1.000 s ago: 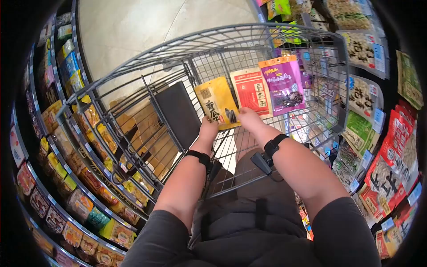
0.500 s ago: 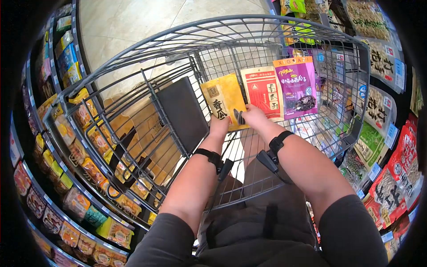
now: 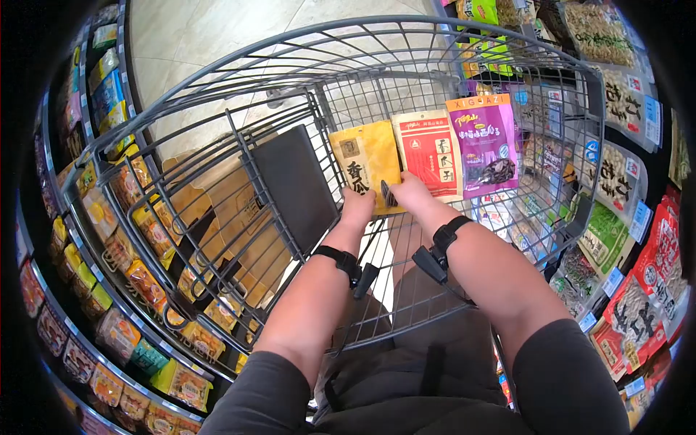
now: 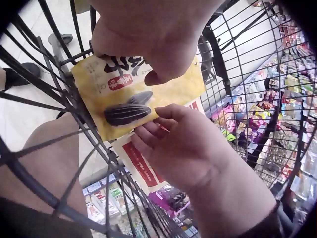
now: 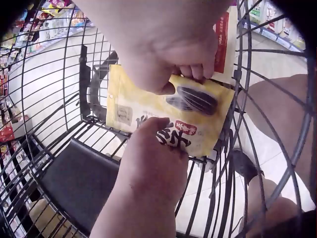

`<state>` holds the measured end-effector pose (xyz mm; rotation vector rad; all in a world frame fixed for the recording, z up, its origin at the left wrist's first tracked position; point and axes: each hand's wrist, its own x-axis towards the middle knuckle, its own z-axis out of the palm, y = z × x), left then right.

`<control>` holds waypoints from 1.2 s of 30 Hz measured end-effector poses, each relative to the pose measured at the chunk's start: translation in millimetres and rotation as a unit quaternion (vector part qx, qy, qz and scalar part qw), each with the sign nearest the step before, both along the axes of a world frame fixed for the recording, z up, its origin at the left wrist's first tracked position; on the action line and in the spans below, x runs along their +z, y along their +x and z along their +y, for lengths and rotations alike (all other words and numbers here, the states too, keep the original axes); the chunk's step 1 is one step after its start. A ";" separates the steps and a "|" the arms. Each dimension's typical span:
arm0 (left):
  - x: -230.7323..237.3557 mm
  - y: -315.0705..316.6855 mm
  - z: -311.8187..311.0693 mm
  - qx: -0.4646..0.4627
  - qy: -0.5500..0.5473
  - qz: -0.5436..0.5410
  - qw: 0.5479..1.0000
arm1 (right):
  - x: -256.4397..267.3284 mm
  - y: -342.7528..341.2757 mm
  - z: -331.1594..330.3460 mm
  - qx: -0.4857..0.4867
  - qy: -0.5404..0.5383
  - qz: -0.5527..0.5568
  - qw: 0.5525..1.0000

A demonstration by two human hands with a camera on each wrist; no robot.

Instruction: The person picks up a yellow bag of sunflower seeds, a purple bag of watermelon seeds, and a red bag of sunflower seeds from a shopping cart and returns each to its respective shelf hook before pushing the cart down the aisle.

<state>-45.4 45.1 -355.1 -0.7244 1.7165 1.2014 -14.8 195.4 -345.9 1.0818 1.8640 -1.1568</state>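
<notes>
The person's left hand has a closed, pinching grip: the thumb lies across the front of a yellow sunflower-seed pouch and the fingers go behind it. The right hand pinches the pouch's lower right edge, its thumb beside the printed striped seeds and its fingers tucked to the back. Neither grip has any visible gap beyond the thickness of the pouch.

The pouch is inside a grey wire shopping cart, tipped slightly, with its printed face towards the wearer. Whether its bottom edge rests on the mesh cannot be made out. Just right of it stands a red-and-cream pouch with Chinese lettering, and beyond that a purple pouch with an orange top strip and dark seeds pictured. Left of the yellow pouch is the cart's flat black panel.

Farther out, well to the pouch's left, are shelves of packaged snacks; well to its right hang red peanut bags. Pale floor tiles show beyond the cart.

The step in hand appears to be lining the yellow pouch up with the other two. The next move would probably call for steadying it there, then loosening both thumbs gently so that it does not slump.
</notes>
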 end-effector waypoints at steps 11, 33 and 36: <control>7.3 -7.7 8.5 0.017 -0.024 0.049 0.998 | -1.6 -2.0 -1.4 0.022 0.019 -0.020 0.999; 92.2 -41.3 -3.2 -0.299 -0.094 0.082 0.946 | 85.3 -18.2 11.4 0.087 0.086 0.000 0.992; 144.4 -52.5 -4.4 -0.345 -0.085 0.122 0.927 | 127.9 -18.2 18.4 0.089 0.091 0.037 0.991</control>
